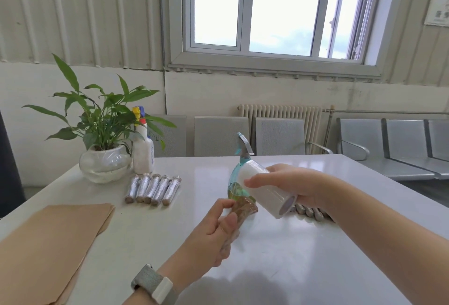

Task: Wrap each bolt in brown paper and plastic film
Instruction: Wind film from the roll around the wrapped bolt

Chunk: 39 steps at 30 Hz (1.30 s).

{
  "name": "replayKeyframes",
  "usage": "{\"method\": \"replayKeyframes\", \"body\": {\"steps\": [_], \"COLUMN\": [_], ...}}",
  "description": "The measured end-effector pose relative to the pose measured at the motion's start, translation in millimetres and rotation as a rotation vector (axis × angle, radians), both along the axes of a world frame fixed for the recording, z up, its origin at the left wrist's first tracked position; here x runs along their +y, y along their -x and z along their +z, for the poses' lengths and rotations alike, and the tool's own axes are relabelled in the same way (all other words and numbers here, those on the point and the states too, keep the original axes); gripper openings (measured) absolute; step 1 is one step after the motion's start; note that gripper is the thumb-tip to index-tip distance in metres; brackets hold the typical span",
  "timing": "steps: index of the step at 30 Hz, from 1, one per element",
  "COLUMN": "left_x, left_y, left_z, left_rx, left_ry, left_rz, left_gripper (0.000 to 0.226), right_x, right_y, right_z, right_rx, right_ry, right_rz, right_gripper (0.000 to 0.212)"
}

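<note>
My left hand point(213, 234) grips a bolt wrapped in brown paper point(244, 208), its far end sticking out above the table. My right hand point(289, 184) holds a white roll of plastic film point(264, 190) just above that end, tilted toward me. Several wrapped bolts point(153, 189) lie side by side at the back left, covered in shiny film. Bare bolts point(309, 211) lie in a row behind my right forearm, partly hidden. A stack of brown paper sheets point(51, 239) rests at the near left.
A potted plant in a glass bowl point(104, 161) and a white spray bottle point(143, 149) stand at the back left of the white table point(291, 256). A teal spray bottle point(239, 173) stands behind the film roll. Metal chairs point(401, 144) line the wall.
</note>
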<state>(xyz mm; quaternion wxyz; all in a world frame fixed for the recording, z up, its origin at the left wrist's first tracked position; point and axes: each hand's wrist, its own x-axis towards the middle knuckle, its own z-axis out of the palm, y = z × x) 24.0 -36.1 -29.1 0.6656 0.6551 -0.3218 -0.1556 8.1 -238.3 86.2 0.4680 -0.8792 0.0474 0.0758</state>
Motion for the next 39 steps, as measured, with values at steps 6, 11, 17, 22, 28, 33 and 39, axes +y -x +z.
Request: {"method": "replayKeyframes", "body": {"steps": [6,11,17,22,28,33,39], "left_x": [-1.7,-4.6,-2.7,1.1,4.4,10.3,11.6], "left_y": [2.1,4.3,4.5,-1.7,-12.0,-20.9,-28.2], "left_z": [0.6,-1.7,-2.9,-2.5,-5.7,-0.3,-4.8], "left_rx": [-0.072,0.034,0.137,0.277,0.340,0.445,0.501], "left_ry": [0.052,-0.027,-0.107,-0.106,-0.027,0.199,0.299], "left_rz": [0.067,0.071,0.017,0.050,0.220,0.241,0.290], "left_gripper": [0.036,0.044,0.034,0.043,0.028,0.010,0.010], "right_x": [2.5,4.5,17.1,34.8,50.4,65.4,74.9], "right_y": [2.6,5.3,9.0,7.0,-1.7,-6.0,-12.8], "right_z": [-0.8,-7.2,-9.9,-21.9,-39.4,-63.5,-103.0], "right_rx": [-0.083,-0.119,-0.276,-0.490,-0.529,-1.055,-1.234], "right_ry": [0.030,0.052,0.389,0.569,0.419,0.664,0.688], "right_rz": [0.013,0.031,0.009,0.055,0.048,0.066,0.081], "right_gripper": [0.069,0.053,0.063,0.058,0.048,0.050,0.066]}}
